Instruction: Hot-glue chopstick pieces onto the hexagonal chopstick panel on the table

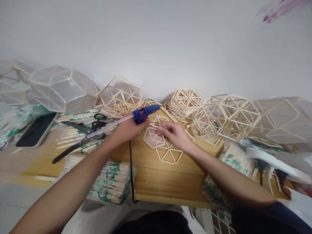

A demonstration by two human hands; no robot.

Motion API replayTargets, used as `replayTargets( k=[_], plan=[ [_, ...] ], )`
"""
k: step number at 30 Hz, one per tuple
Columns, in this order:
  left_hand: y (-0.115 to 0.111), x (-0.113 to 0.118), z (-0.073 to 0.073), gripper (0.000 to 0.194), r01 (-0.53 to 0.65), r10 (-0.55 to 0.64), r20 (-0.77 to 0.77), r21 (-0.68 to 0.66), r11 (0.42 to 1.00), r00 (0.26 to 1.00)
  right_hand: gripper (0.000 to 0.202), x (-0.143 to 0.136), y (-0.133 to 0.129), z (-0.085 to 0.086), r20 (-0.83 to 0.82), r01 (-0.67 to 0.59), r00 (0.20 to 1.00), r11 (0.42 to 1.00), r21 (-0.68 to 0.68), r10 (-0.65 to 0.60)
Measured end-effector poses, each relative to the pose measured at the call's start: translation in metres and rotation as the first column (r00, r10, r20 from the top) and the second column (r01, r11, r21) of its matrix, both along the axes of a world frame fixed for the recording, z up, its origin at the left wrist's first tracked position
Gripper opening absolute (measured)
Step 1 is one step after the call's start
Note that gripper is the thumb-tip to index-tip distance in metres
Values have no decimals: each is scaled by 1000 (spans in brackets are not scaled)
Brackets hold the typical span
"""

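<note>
My left hand (128, 128) is closed around a blue hot glue gun (147, 111), its nozzle pointing right. A long translucent glue stick (114, 123) runs out of its back end over my wrist. My right hand (176, 135) has thumb and fingertips pinched together over joined hexagonal stick frames; what they grip is too small to make out. Just below it a hexagonal frame of thin wooden sticks (169, 154) lies flat on the wooden table (170, 182). Left of my right fingertips is a film-covered hexagon (153, 138), partly overlapped by other sticks.
Large scissors (89, 132) lie open at left, near a phone (36, 130). Bagged chopsticks (110, 182) sit at the front. Stick polyhedra (229, 115) and a film-covered one (64, 89) line the wall. A power strip (280, 165) is at right; a black cord (131, 169) crosses the table.
</note>
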State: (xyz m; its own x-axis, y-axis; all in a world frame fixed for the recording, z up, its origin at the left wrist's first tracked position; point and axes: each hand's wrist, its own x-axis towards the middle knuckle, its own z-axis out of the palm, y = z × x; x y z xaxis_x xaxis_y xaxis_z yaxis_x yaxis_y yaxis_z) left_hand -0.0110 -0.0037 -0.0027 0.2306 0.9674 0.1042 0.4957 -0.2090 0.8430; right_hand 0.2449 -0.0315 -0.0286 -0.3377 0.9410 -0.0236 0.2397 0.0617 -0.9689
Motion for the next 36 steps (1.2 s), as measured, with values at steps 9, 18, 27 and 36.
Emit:
replayTargets(
  k=[9,18,27,36],
  plan=[
    [0,0,-1,37,-6,6,-7,8,1000,1000,42,1,0,-3,1,-1,1000,1000,9,1],
    [2,-1,-4,33,17,-17,-18,48,999,1000,41,1,1,-4,12,-3,1000,1000,13,3],
    [3,-3,-6,25,31,-30,-15,60,998,999,40,1,1,-4,10,-6,1000,1000,6,6],
    [3,-4,-5,26,31,-27,-68,64,997,997,34,0,0,-4,5,4,1000,1000,9,-4]
  ],
)
